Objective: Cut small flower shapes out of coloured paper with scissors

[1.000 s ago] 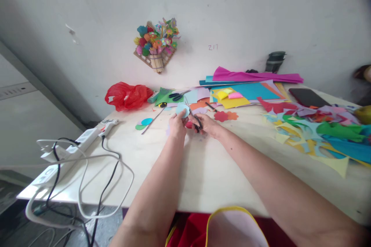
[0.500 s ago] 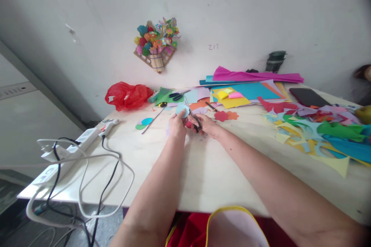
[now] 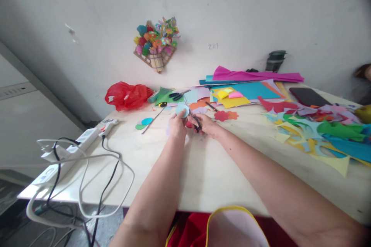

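My left hand (image 3: 177, 124) is closed, with thumb and fingers pinching a light blue paper circle (image 3: 182, 109) in the middle of the frame. My right hand (image 3: 209, 125) is just beside it, wrapped around the handles of the black scissors (image 3: 198, 123). I can't tell how wide my fingers are in the loops.

The scissors are long and lean up and left in the frame, so their tips point away from me. The blue circle is on the left of the blades, right by its right edge. My left hand is nearer to the circle, and my right hand is on the other side of the blades. I can't tell if the blades bite into the paper.

Close by on the right are a red paper flower (image 3: 221, 116) and an orange paper flower (image 3: 233, 115). A thin strip (image 3: 152, 121) lies to the left, apart from my hand. The pale bench (image 3: 211, 177) shows wide between my arms, so I think my elbows have room. Its front edge is low in the frame, well apart from my hands.
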